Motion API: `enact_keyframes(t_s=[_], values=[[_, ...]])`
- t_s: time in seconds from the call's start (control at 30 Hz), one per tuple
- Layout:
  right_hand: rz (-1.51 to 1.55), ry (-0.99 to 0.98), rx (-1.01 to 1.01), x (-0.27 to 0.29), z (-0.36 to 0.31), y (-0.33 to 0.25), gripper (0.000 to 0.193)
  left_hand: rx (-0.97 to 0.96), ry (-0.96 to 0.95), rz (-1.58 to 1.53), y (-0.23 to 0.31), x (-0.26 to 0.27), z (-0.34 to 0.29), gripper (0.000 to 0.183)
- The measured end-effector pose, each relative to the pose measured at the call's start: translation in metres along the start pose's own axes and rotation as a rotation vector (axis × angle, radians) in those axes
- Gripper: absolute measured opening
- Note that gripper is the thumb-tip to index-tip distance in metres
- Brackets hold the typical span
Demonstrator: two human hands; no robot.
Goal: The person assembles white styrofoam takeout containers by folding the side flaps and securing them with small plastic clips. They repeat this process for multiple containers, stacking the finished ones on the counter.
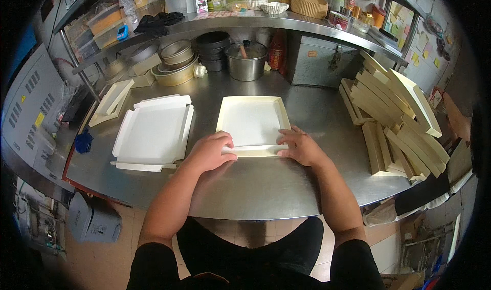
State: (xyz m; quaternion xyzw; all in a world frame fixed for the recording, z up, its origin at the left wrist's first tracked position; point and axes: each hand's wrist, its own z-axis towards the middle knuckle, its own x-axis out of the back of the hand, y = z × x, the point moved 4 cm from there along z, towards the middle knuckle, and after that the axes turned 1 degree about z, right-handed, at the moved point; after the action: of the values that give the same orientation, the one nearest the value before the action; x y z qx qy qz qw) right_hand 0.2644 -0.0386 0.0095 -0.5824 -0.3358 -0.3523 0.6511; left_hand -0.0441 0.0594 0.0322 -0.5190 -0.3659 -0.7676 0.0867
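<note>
A square cardboard box [253, 118], white inside with cream walls, lies in front of me on the steel table. Its left, right and far walls stand up; along the near side runs a folded flap. At the near left corner my left hand [212, 151] grips this edge, its fingers over the inner side and the thumb outside. My right hand [303, 146] holds the near right corner in much the same way, fingers bent over the flap. To the left lies a flat white cardboard blank [153, 130] with partly raised side flaps, touched by neither hand.
Several finished cream boxes [391, 116] lean in a pile at the right. Another pair of box pieces [110, 103] lies at the far left. Behind stand a steel pot [246, 65], baking tins [176, 59] and a grey metal case [322, 59], under a shelf [240, 21].
</note>
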Motion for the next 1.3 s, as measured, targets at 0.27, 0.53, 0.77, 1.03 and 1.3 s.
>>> enact_keyframes(t_s=[0.27,0.53,0.77,1.03,1.3], values=[[-0.200,0.318,0.167,0.001,-0.004,-0.012,0.034,-0.003,0.205,0.059,-0.013,-0.025,0.018,0.019],[-0.101,0.292,0.226,-0.007,0.006,-0.004,0.024,-0.005,0.169,-0.005,-0.022,-0.025,0.021,0.019],[-0.079,0.246,0.139,0.001,0.007,-0.006,0.034,-0.015,0.075,-0.109,-0.029,-0.013,0.012,0.026],[-0.088,0.241,0.102,-0.014,0.015,0.009,0.045,0.010,0.108,-0.067,-0.015,-0.014,0.012,0.032],[-0.121,0.253,0.049,-0.011,0.017,0.011,0.035,0.028,0.158,-0.022,-0.019,-0.014,0.016,0.034]])
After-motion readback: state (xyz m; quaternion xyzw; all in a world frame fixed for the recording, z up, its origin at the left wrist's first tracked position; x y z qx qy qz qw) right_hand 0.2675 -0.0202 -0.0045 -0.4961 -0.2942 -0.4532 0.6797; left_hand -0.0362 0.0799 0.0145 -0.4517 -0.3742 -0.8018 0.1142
